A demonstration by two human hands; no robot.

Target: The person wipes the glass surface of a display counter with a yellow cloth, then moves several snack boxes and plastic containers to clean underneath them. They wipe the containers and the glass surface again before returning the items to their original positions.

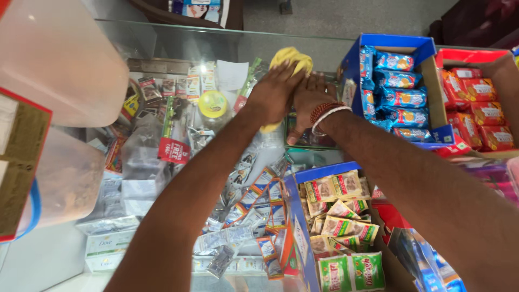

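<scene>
My left hand (273,93) grips a crumpled yellow cloth (292,57) and presses it on the glass countertop (216,40) near its far edge. Part of the cloth shows below the hand too. My right hand (311,100) lies flat on the glass right beside the left, fingers together, with a beaded bracelet and a white band on the wrist. It holds nothing that I can see. Both forearms reach in from the bottom of the view.
On the right stand a blue box of blue snack packets (397,89) and a red box of red packets (476,103). A box of small green-and-yellow sachets (338,216) sits near me. Under the glass lie many sachet strips and a yellow-lidded jar (212,104). Large plastic containers (54,65) fill the left.
</scene>
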